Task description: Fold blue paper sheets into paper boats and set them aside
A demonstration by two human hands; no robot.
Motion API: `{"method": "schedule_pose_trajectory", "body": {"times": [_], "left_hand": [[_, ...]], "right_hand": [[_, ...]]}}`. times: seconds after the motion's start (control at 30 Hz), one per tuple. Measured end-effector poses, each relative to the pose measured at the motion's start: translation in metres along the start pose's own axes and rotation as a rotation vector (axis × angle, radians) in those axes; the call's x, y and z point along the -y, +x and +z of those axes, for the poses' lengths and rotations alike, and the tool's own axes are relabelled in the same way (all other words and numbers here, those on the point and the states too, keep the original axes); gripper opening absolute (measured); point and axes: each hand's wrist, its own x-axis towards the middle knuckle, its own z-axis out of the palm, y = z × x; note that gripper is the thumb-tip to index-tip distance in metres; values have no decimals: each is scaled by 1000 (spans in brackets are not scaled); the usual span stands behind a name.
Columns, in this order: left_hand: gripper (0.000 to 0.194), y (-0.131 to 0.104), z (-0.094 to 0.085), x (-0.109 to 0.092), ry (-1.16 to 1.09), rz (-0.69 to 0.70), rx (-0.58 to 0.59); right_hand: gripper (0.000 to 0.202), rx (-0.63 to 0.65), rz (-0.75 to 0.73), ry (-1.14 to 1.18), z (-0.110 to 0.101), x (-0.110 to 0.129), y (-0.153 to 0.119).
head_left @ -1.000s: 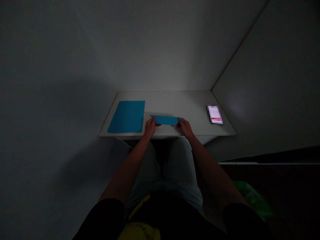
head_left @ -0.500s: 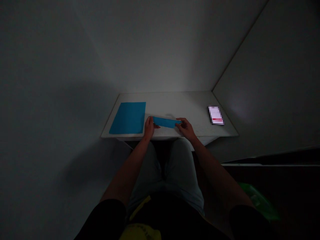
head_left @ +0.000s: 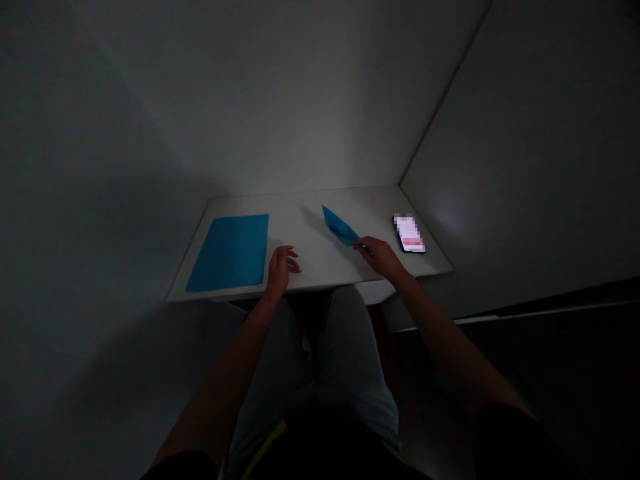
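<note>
A narrow blue paper piece (head_left: 339,227) slants up and to the left above the middle of the white table. Its lower right end is pinched in my right hand (head_left: 376,253). Near the front edge, my left hand (head_left: 281,269) is empty, its fingers apart and slightly curled. Just left of it, a large blue sheet (head_left: 231,252) lies flat on the table.
The white table (head_left: 295,207) meets walls at its back and right side. On its right part lies a phone (head_left: 410,233) with a lit, pixelated screen. My legs are under the front edge.
My left hand has let go of the narrow blue piece and moved left. In my right hand the piece has swung from level to slanted. The view has shifted slightly.
</note>
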Motion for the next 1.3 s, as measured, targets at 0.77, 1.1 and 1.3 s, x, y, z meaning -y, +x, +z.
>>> {"method": "schedule_pose_trajectory", "body": {"times": [0.77, 1.1, 1.3], "left_hand": [[47, -9, -3, -6, 176, 6, 94], [34, -19, -46, -40, 547, 245, 250], [57, -29, -170, -51, 1001, 311, 195]], "right_hand": [[60, -178, 553, -152, -7, -81, 110], [40, -119, 207, 310, 95, 29, 14], [36, -105, 177, 298, 92, 35, 13]]}}
